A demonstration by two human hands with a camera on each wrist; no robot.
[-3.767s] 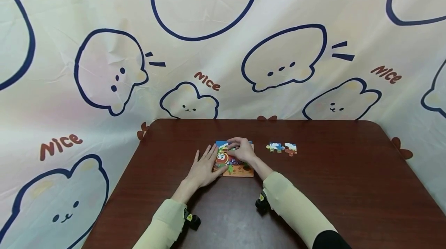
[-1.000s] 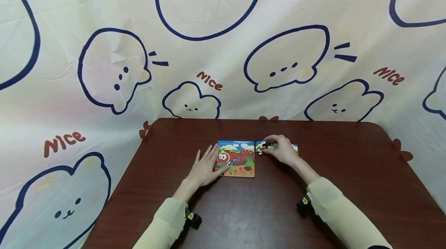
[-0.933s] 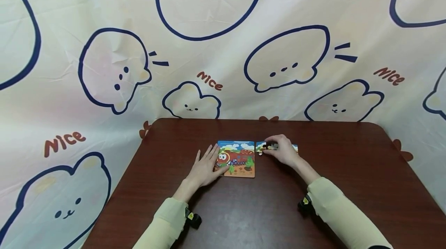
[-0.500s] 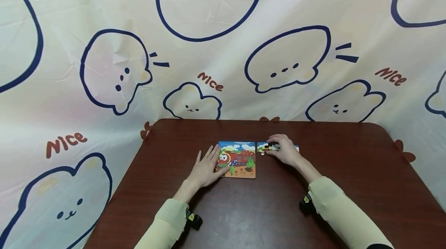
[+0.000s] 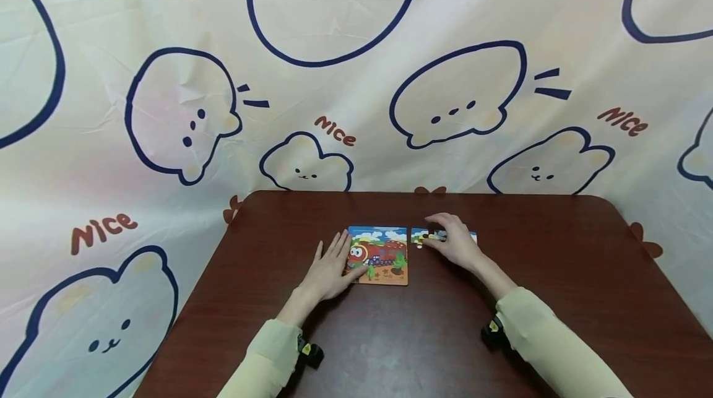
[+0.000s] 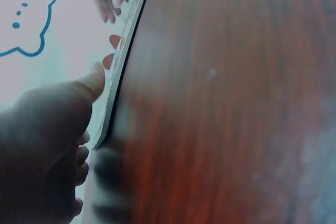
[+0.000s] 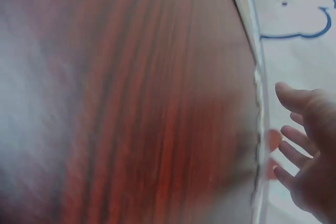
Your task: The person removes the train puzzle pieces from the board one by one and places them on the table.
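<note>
Cartoon puzzle [image 5: 383,254] is lying flat toward the far side of the worktop [image 5: 356,336], with a row of pieces [image 5: 419,234] just to its right. Left hand [image 5: 330,271] rests on the puzzle's left edge, fingers pretty straight; right hand [image 5: 458,243] is over the pieces, thumb and fingers apart. Cartoon-print cloth [image 5: 328,14] behind.

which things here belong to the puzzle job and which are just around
In the job: picture puzzle, left hand at its edge; puzzle pieces beside it, right hand over them.
Just around: brown table; printed backdrop; wrist cameras.
</note>
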